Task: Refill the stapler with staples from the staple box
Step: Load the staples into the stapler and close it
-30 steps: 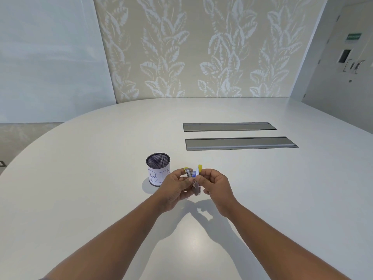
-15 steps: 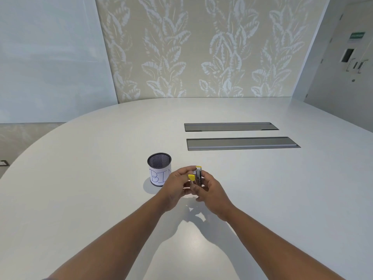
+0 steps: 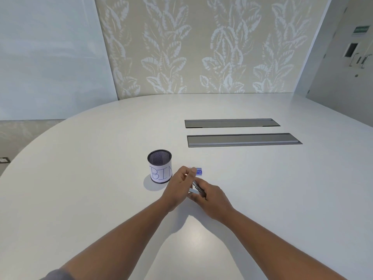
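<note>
Bin [image 3: 159, 166], mesh cup with paper label, stands on counter [image 3: 80, 178] at left. Left hand [image 3: 180, 185] just right of it, fingers curled, thumb and forefinger pinched near the stapler [image 3: 196, 188]; can't tell if they actually touch it. Staple box [image 3: 198, 171], blue, lies on counter just beyond left thumb. Right hand [image 3: 212, 197] closed around stapler, low over counter. Two grey cable hatches [image 3: 242, 140] further right and back.

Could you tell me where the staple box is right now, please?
The staple box sits on the table just beyond the left hand, right of the mesh bin.
</note>
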### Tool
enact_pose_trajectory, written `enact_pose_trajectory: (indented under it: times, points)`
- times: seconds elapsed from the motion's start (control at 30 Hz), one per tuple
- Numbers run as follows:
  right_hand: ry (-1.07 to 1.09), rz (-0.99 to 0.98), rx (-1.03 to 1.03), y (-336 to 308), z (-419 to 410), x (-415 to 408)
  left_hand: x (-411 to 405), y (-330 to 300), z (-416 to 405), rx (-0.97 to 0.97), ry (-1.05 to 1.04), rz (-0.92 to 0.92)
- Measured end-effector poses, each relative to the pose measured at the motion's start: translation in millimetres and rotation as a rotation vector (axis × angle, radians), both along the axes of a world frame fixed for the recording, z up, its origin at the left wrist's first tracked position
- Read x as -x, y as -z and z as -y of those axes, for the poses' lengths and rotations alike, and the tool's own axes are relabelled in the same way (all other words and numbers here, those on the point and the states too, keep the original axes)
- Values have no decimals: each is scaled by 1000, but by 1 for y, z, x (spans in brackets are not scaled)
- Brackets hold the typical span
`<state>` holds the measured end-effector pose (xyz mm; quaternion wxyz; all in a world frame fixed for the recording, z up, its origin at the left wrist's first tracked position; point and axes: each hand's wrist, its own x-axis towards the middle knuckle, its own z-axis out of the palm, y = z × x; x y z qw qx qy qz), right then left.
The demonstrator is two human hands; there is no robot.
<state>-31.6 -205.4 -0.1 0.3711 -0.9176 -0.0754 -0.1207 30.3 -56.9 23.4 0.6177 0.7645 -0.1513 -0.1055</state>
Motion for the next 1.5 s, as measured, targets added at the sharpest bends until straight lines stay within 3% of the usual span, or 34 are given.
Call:
enact_pose_trajectory:
  times: [0.2, 0.47, 1.3, 1.5]
  points:
    - [75, -2, 233, 9, -5, 7, -4, 18, 7, -80, -121, 33]
    - [135, -53, 364, 11, -7, 8, -8, 17, 8, -101, -146, 10]
    - [171, -48, 448, 14, -5, 10, -7, 23, 14, -288, -116, 109]
    - [178, -53, 461, 14, -4, 9, -21, 10, 1, -573, 55, 164]
